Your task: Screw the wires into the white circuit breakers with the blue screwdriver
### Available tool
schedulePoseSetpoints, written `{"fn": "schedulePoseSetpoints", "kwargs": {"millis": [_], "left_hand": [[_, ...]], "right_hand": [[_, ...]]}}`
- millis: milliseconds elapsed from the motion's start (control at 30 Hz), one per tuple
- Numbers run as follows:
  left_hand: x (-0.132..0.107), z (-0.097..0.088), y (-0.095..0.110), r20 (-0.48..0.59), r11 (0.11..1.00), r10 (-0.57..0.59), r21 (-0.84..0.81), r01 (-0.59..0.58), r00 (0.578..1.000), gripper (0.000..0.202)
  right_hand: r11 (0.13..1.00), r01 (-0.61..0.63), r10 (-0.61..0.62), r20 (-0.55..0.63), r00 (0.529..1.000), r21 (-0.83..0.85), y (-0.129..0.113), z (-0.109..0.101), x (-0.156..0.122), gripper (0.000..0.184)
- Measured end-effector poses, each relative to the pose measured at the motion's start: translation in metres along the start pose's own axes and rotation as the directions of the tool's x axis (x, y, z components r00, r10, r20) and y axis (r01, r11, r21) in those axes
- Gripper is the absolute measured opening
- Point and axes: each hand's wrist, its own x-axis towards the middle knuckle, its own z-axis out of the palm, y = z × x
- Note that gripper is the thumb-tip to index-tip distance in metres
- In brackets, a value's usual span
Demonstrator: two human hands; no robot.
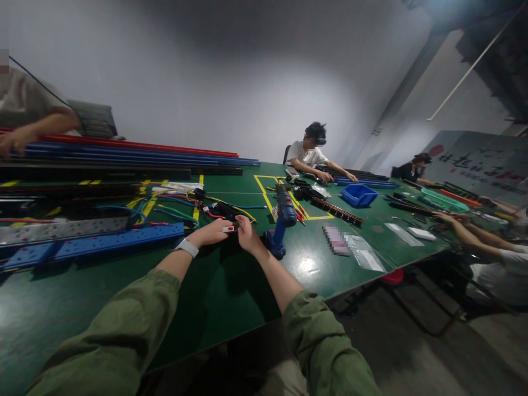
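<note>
My left hand (211, 232), with a white band (188, 247) on its wrist, is closed on a small white-and-red piece (228, 229). Close beside it, my right hand (248, 234) is closed in a pinch; what its fingers hold is hidden. A black part (225, 209) lies just beyond both hands, among loose cables (177, 213) in blue, green, yellow and red. To the right of my right hand a blue cordless drill (284, 212) stands upright on the green table (223, 291).
Blue (119, 242) and grey perforated strips (70, 231) lie at left, long red and blue bars (165, 151) behind. Rightward are a blue bin (358, 194), a pink packet (336, 240) and clear bags (365, 253). Several people sit around the table.
</note>
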Motion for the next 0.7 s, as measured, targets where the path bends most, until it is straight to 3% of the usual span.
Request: {"fn": "schedulePoseSetpoints", "kwargs": {"millis": [100,200,300,367,433,500,533,567,700], "left_hand": [[0.000,0.002,-0.005,0.050,0.998,-0.005,-0.063,0.008,0.999,0.033],[0.002,0.004,-0.012,0.054,0.995,-0.009,-0.104,0.014,0.999,0.039],[0.003,0.006,-0.019,0.067,0.992,-0.018,-0.127,0.027,0.998,0.041],[0.004,0.007,-0.022,0.072,0.991,-0.009,-0.133,0.019,0.997,0.040],[0.004,0.007,-0.025,0.074,0.992,0.003,-0.123,0.006,0.997,0.040],[0.004,0.006,-0.026,0.077,0.995,0.012,-0.096,-0.004,0.997,0.039],[0.004,0.006,-0.027,0.079,0.997,0.012,-0.080,-0.006,0.997,0.039],[0.003,0.006,-0.028,0.078,0.998,0.009,-0.064,-0.004,0.997,0.039],[0.001,0.007,-0.030,0.056,0.999,-0.028,-0.028,0.030,0.998,0.043]], "right_hand": [[1.000,-0.012,0.014,-0.057,0.998,0.028,-0.027,-0.015,-0.007,0.037],[0.989,-0.015,0.031,-0.113,0.993,0.148,-0.058,-0.035,-0.023,0.037],[0.976,0.037,0.003,-0.187,0.982,0.214,-0.083,-0.052,-0.058,0.042],[0.970,0.085,-0.009,-0.317,0.948,0.230,-0.090,-0.061,-0.089,0.038],[0.968,0.156,-0.024,-0.546,0.838,0.198,-0.087,-0.071,-0.118,0.030],[0.969,0.215,-0.051,-0.749,0.660,0.124,-0.078,-0.084,-0.134,0.024],[0.973,0.215,-0.063,-0.794,0.605,0.086,-0.073,-0.092,-0.136,0.028],[0.980,0.184,-0.057,-0.791,0.609,0.071,-0.067,-0.100,-0.133,0.038],[0.990,0.009,0.073,-0.574,0.815,0.139,-0.057,-0.124,-0.092,0.082]]}}
